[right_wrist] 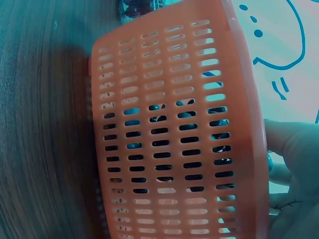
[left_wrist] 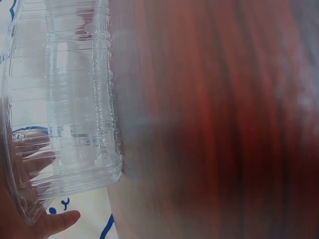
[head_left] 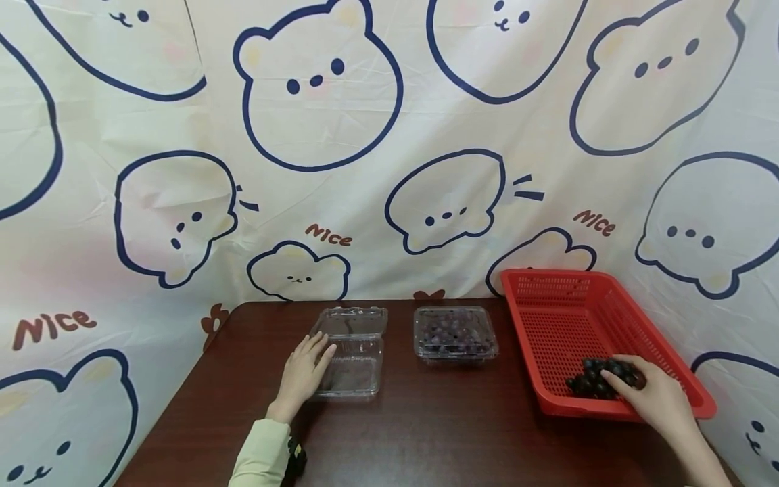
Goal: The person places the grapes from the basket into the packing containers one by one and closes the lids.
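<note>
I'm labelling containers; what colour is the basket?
The plastic basket is red, clearest in the head view.

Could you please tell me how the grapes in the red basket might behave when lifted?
The grapes would probably sag and shift, being clustered rather than one solid piece. Their shiny skins may feel slippery to the right hand. Any that come off could roll, since they look round.

Left side of view taken up by clear plastic container (left_wrist: 70, 94), ribbed walls shown. Left hand (left_wrist: 25, 226) partly covered by it at lower left; fingers (left_wrist: 37, 163) seen through plastic, thumb (left_wrist: 62, 222) stretched out below its corner. Right side filled by blurred red-brown wood-grain tabletop (left_wrist: 219, 114). Blue-lined white cloth (left_wrist: 92, 211) glimpsed at bottom.
</note>
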### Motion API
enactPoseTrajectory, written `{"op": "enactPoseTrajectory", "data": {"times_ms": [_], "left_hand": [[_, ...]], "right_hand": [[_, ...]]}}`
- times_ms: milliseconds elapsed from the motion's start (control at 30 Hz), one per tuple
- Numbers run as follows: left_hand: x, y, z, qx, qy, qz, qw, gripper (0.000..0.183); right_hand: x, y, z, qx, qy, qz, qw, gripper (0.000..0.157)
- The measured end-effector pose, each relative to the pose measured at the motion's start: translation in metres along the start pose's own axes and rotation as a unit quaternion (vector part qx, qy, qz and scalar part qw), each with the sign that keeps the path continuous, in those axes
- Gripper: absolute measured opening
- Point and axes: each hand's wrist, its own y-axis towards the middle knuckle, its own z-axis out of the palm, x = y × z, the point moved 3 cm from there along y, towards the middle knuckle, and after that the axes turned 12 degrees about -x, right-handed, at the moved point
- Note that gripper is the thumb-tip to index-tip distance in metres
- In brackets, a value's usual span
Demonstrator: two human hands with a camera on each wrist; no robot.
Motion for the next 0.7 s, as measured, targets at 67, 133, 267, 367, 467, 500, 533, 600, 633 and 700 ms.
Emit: {"op": "enactPoseTrajectory", "data": {"times_ms": [67,133,267,367,467,500,533,600,633,700], "left_hand": [[0.0,0.0,0.001,0.0,0.003,0.0,1.0,0.056],[-0.001,0.0,0.0,-0.001,0.003,0.0,1.0,0.056],[-0.002,0.0,-0.001,-0.003,0.003,0.001,1.0,0.055],[-0.002,0.0,-0.001,-0.003,0.006,0.003,1.0,0.056],[-0.003,0.0,-0.002,-0.002,0.008,0.001,1.0,0.06],[-0.003,0.0,-0.002,-0.002,0.007,-0.001,1.0,0.061],[-0.003,0.0,-0.002,-0.003,0.007,0.0,1.0,0.063],[-0.004,0.0,-0.002,-0.004,0.006,-0.002,1.0,0.064],[-0.004,0.0,-0.002,-0.004,0.007,-0.004,1.0,0.064],[-0.004,0.0,-0.002,-0.002,0.007,-0.007,1.0,0.063]], "right_hand": [[0.0,0.0,0.0,-0.011,0.003,-0.006,1.0,0.062],[0.001,0.0,0.001,-0.022,0.005,-0.012,1.0,0.06],[0.003,0.002,0.003,-0.045,0.021,-0.027,0.998,0.054],[0.005,0.002,0.005,-0.072,0.034,-0.044,0.996,0.049],[0.006,0.0,0.008,-0.097,0.042,-0.057,0.993,0.044],[0.006,0.0,0.009,-0.104,0.045,-0.06,0.992,0.044],[0.007,0.0,0.009,-0.109,0.048,-0.062,0.991,0.043],[0.009,-0.001,0.01,-0.113,0.054,-0.065,0.99,0.041],[0.009,-0.001,0.011,-0.113,0.056,-0.066,0.99,0.041],[0.01,0.0,0.011,-0.109,0.057,-0.065,0.99,0.04]]}}
